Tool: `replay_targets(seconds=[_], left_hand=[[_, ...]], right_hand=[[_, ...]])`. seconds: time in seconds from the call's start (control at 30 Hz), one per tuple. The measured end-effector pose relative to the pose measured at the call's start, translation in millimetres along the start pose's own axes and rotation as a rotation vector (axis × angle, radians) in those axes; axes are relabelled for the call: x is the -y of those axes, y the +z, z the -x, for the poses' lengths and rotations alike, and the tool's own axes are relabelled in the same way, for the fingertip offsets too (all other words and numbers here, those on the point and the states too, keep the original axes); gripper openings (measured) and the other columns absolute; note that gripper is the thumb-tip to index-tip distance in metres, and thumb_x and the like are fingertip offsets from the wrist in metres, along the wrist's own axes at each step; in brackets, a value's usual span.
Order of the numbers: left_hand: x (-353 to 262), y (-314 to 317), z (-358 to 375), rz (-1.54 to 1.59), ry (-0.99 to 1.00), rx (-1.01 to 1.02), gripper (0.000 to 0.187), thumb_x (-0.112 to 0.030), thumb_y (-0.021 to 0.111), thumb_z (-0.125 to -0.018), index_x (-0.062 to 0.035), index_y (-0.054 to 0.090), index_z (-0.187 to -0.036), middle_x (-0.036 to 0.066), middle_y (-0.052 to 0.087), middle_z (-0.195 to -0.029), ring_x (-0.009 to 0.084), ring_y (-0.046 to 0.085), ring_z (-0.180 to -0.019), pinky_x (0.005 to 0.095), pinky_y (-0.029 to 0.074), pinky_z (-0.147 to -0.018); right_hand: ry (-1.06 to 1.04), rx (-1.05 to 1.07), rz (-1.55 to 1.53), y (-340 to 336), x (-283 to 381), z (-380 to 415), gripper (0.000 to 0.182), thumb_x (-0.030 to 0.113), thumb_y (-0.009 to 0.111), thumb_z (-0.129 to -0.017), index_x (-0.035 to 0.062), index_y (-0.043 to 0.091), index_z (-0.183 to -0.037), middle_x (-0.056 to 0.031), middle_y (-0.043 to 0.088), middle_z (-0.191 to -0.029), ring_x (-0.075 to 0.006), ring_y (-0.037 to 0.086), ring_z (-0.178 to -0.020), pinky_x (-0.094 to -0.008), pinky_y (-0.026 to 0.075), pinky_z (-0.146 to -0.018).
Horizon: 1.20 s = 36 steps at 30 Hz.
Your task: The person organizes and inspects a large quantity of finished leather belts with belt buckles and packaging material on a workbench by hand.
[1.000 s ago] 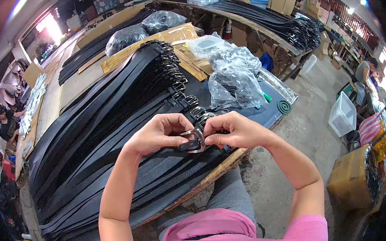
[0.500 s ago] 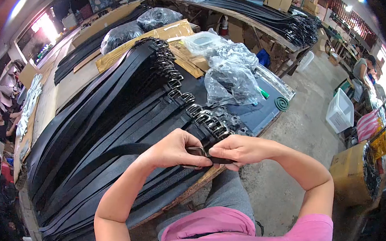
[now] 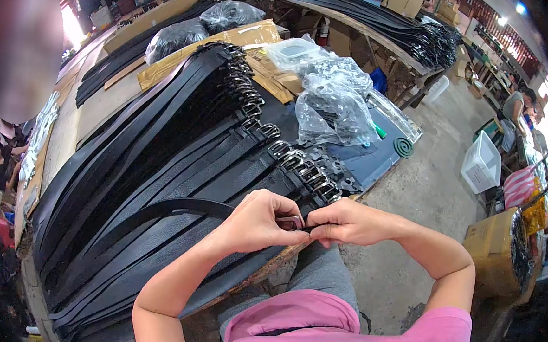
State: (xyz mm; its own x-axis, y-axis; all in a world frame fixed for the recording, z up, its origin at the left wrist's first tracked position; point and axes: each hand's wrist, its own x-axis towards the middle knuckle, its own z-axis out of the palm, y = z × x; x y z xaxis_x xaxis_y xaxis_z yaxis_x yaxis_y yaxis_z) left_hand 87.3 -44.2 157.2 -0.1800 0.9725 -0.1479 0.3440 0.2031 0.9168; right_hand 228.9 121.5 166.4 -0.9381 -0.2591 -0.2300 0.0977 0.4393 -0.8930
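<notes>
My left hand grips the buckle end of a black belt, whose strap curves off to the left over the other belts. Close beside it, my right hand pinches the short dark end at the buckle, with thumb and fingers pressed together. The fingers hide most of the metal buckle. Many black belts lie side by side on the table, and a row of metal buckles runs along their upper ends, just beyond my hands.
Clear plastic bags and a green coil lie behind the belts. More belts are on a far table. A white bin and a cardboard box stand at the right. A person is at the far right.
My left hand has turned and lifted slightly around the buckle, and both hands sit a little further right. The belt's strap arches higher. The view has shifted slightly.
</notes>
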Motion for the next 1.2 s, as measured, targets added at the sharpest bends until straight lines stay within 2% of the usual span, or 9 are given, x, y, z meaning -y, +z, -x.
replay_targets(seconds=[0.2, 0.3, 0.4, 0.43, 0.6, 0.93, 1.07, 1.13, 1.2], left_hand=[[1, -4, 6, 0.052, 0.143, -0.105, 0.028, -0.022, 0.076, -0.069, 0.0028, 0.063, -0.071, 0.001, 0.055, -0.056, 0.0015, 0.044, -0.058, 0.0235, 0.04, -0.052], [-1, -11, 15, 0.075, 0.07, -0.112, 0.035, -0.022, 0.08, -0.066, 0.0005, 0.064, -0.087, 0.005, 0.06, -0.072, 0.0065, 0.052, -0.066, 0.0247, 0.045, -0.061], [-1, -21, 32, -0.212, 0.415, -0.447, 0.057, -0.022, 0.082, -0.061, -0.0035, 0.058, -0.11, 0.01, 0.06, -0.091, 0.0163, 0.058, -0.082, 0.0285, 0.047, -0.073], [6, -31, 43, -0.275, 0.332, -0.437, 0.075, -0.021, 0.083, -0.059, -0.0075, 0.048, -0.123, 0.013, 0.057, -0.102, 0.0261, 0.056, -0.092, 0.0336, 0.046, -0.08], [79, -91, 123, -0.721, 0.105, -0.874, 0.055, 0.018, 0.049, -0.058, -0.0034, 0.058, -0.108, 0.015, 0.057, -0.092, 0.0308, 0.056, -0.088, 0.0387, 0.044, -0.08], [234, -261, 653, -1.378, -0.759, -1.351, 0.041, 0.013, 0.046, -0.067, -0.0041, 0.063, -0.1, 0.017, 0.062, -0.101, 0.0346, 0.058, -0.093, 0.041, 0.044, -0.083], [209, -269, 805, -1.282, -1.407, -1.466, 0.055, 0.004, 0.049, -0.079, -0.0193, 0.046, -0.129, 0.017, 0.062, -0.11, 0.032, 0.061, -0.094, 0.0391, 0.046, -0.081], [192, -276, 847, -1.113, -1.353, -1.466, 0.052, -0.006, 0.048, -0.085, -0.0141, 0.039, -0.135, 0.017, 0.058, -0.118, 0.0313, 0.059, -0.1, 0.0389, 0.046, -0.086], [207, -302, 882, -0.343, -0.502, -1.716, 0.05, -0.015, 0.042, -0.091, -0.0021, 0.032, -0.138, 0.018, 0.046, -0.133, 0.031, 0.049, -0.117, 0.0374, 0.04, -0.098]], right_hand=[[-0.056, -0.109, 0.059, -2, 15, -2, 0.011, 0.009, 0.053, -0.087, -0.001, 0.058, -0.083, -0.0074, 0.055, -0.061, -0.0106, 0.053, -0.059, -0.0277, 0.043, -0.057], [-0.072, -0.191, 0.108, -4, 25, -4, 0.009, 0.007, 0.055, -0.086, -0.0002, 0.06, -0.084, -0.0072, 0.054, -0.061, -0.0081, 0.05, -0.06, -0.027, 0.042, -0.057], [-0.08, -0.289, 0.122, -16, 38, -9, 0.011, 0.008, 0.055, -0.086, 0.0015, 0.064, -0.09, -0.0043, 0.056, -0.064, -0.0049, 0.046, -0.06, -0.0235, 0.038, -0.054], [-0.038, -0.318, 0.042, -26, 41, -11, 0.013, 0.011, 0.057, -0.085, 0.0017, 0.065, -0.087, -0.0023, 0.057, -0.063, -0.0044, 0.045, -0.058, -0.0225, 0.037, -0.052], [-0.05, -0.617, -0.029, -82, 55, -22, 0.032, 0.034, 0.065, -0.081, 0.0063, 0.064, -0.064, 0.005, 0.047, -0.052, -0.0029, 0.037, -0.047, -0.0222, 0.026, -0.042], [0.013, -0.598, 0.132, -155, -25, -80, 0.034, 0.032, 0.068, -0.077, 0.0097, 0.056, -0.054, 0.0051, 0.047, -0.053, -0.0034, 0.042, -0.054, -0.0214, 0.03, -0.053], [0.074, -0.553, 0.087, -146, -49, -111, 0.023, 0.028, 0.067, -0.076, 0.0077, 0.061, -0.066, 0.0041, 0.053, -0.063, -0.0048, 0.045, -0.059, -0.0213, 0.033, -0.056], [0.099, -0.514, 0.116, -142, -55, -122, 0.02, 0.026, 0.067, -0.076, 0.007, 0.063, -0.07, 0.0036, 0.054, -0.066, -0.0052, 0.046, -0.061, -0.0214, 0.033, -0.057], [0.133, -0.468, 0.093, -134, -55, -132, 0.021, 0.026, 0.067, -0.076, 0.0063, 0.064, -0.071, 0.0032, 0.054, -0.063, -0.0053, 0.045, -0.062, -0.0218, 0.032, -0.058]])
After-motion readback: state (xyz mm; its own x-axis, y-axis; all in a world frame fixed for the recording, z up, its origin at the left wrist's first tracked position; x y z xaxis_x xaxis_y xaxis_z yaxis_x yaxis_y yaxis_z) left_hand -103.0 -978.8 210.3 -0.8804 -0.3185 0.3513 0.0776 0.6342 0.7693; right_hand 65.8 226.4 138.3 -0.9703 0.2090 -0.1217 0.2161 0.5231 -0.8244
